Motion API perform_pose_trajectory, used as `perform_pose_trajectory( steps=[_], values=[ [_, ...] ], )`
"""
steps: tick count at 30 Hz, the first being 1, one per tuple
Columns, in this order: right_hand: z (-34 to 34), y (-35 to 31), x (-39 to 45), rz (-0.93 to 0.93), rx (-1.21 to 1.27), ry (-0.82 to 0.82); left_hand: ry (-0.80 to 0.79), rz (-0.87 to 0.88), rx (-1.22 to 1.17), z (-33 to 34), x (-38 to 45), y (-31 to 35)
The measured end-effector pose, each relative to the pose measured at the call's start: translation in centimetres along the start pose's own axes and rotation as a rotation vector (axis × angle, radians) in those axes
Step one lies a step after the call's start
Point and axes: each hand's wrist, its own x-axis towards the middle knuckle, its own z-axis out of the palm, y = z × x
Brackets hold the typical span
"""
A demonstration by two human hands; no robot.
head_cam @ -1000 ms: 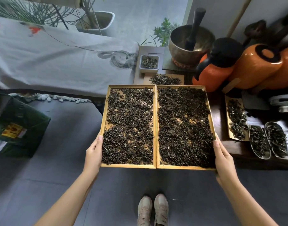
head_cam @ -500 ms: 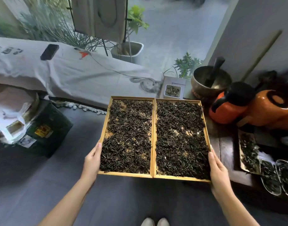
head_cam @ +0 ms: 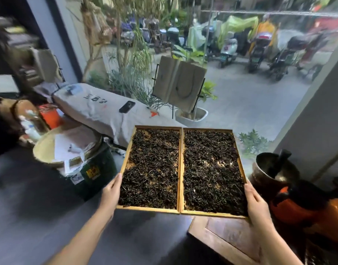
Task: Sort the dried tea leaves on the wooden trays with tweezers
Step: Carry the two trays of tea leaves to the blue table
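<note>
Two wooden trays lie side by side and level in the air in front of me, the left tray (head_cam: 126, 159) and the right tray (head_cam: 240, 165). Dark dried tea leaves (head_cam: 210, 175) cover both, with a few bare patches of wood. My left hand (head_cam: 109, 196) grips the left tray's outer edge near its front corner, thumb on top. My right hand (head_cam: 257, 205) grips the right tray's outer edge the same way. No tweezers are in sight.
A cloth-covered table (head_cam: 91, 109) with a phone (head_cam: 127, 106) stands behind the trays. A green box (head_cam: 99, 171) topped by a round basket sits at left. A wooden table corner (head_cam: 227, 238), a metal bowl (head_cam: 273, 169) and orange jugs (head_cam: 298, 207) are at right.
My view has swung upward and the street outside has come into sight. Both hands keep their hold on the trays, which have shifted away from the wooden table at right.
</note>
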Motion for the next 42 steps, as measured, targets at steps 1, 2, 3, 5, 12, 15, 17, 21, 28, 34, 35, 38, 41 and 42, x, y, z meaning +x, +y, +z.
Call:
perform_pose_trajectory(
  steps=[1, 2, 3, 5, 12, 15, 17, 21, 28, 34, 35, 38, 41, 42],
  values=[
    [0.8, -1.3, 0.3, 0.000, 0.023, -0.019, 0.026, 0.006, -0.002, -0.9, -0.1, 0.9],
    [1.7, -2.5, 0.4, 0.002, 0.041, -0.047, 0.056, 0.012, 0.002, -1.8, -0.3, 1.8],
    [2.8, -3.8, 0.4, 0.005, 0.058, -0.082, 0.087, 0.019, 0.004, -3.0, -0.6, 2.7],
    [4.6, -5.8, 0.2, 0.009, 0.093, -0.143, 0.130, 0.044, 0.005, -5.1, -0.9, 4.1],
    [11.6, -11.8, -2.6, -0.027, 0.061, -0.357, 0.329, 0.043, -0.066, -13.5, -3.2, 7.7],
    [15.1, -13.3, -4.5, 0.004, 0.089, -0.448, 0.402, 0.034, -0.115, -17.6, -4.3, 8.0],
    [17.6, -13.9, -5.8, 0.003, 0.082, -0.520, 0.462, 0.031, -0.120, -20.3, -5.1, 8.0],
    [22.7, -13.9, -7.7, -0.029, 0.039, -0.605, 0.559, -0.018, -0.107, -25.8, -6.6, 7.2],
    [33.3, -13.9, -13.7, 0.008, -0.002, -0.773, 0.678, -0.111, -0.155, -37.2, -7.9, 4.3],
    [42.5, -13.7, -18.8, 0.048, 0.005, -0.850, 0.783, -0.122, -0.197, -46.0, -7.7, 3.5],
    [44.0, -13.6, -19.5, 0.022, -0.009, -0.852, 0.799, -0.134, -0.204, -47.4, -7.5, 3.5],
    [47.8, -13.5, -21.5, -0.081, -0.085, -0.896, 0.833, -0.160, -0.234, -51.0, -7.1, 3.5],
    [51.1, -14.1, -23.8, -0.045, -0.107, -0.899, 0.896, -0.146, -0.171, -54.0, -7.0, 3.4],
    [52.1, -14.3, -24.5, -0.025, -0.106, -0.896, 0.907, -0.138, -0.166, -54.9, -7.1, 3.3]
  ],
)
